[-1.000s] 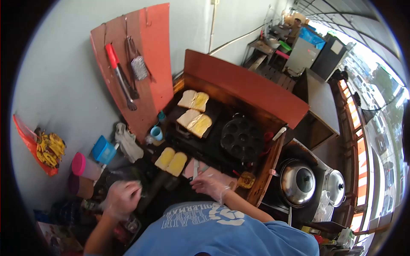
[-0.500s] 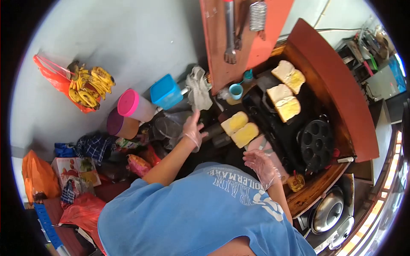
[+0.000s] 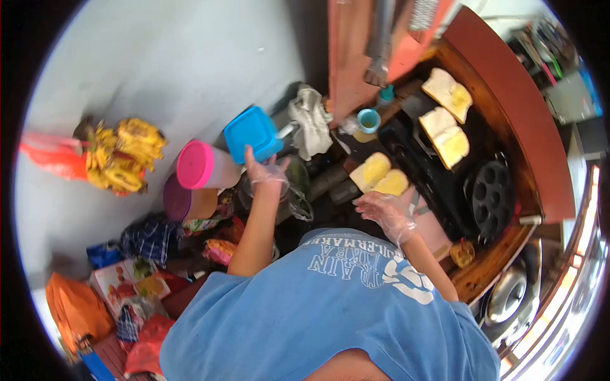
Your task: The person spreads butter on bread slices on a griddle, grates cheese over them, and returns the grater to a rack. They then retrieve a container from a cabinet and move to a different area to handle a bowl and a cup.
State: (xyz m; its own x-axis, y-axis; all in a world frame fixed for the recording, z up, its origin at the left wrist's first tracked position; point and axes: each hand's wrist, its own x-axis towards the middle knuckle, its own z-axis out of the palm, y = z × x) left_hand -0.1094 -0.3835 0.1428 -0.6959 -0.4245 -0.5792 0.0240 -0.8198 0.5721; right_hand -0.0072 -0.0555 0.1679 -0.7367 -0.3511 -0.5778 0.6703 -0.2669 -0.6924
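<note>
While your left hand point(image 3: 265, 171) is stretched out away from your body in its thin clear glove, its fingers are spread and hold nothing. The raised forefinger comes right up to the near edge of the blue-lidded box point(image 3: 254, 132), though you cannot tell whether it actually touches. That box stands against the grey wall, just beside the pink-lidded tub point(image 3: 198, 165), with a purple-lidded tub point(image 3: 180, 198) in front of that one. A crumpled clear plastic bag point(image 3: 293, 190) lies just under your left palm. Your right hand point(image 3: 385, 213), gloved too, is open with the fingers loosely apart and grips nothing. It hovers just short of the pair of buttered bread slices point(image 3: 381, 176) lying side by side at the near end of the black griddle point(image 3: 413, 152). Two more bread pairs point(image 3: 448, 134) sit farther along the griddle, next to a round mould pan point(image 3: 492, 200). A pale cloth point(image 3: 309, 120) hangs by the blue-lidded box, and a bunch of bananas point(image 3: 122, 155) rests well to the left.
</note>
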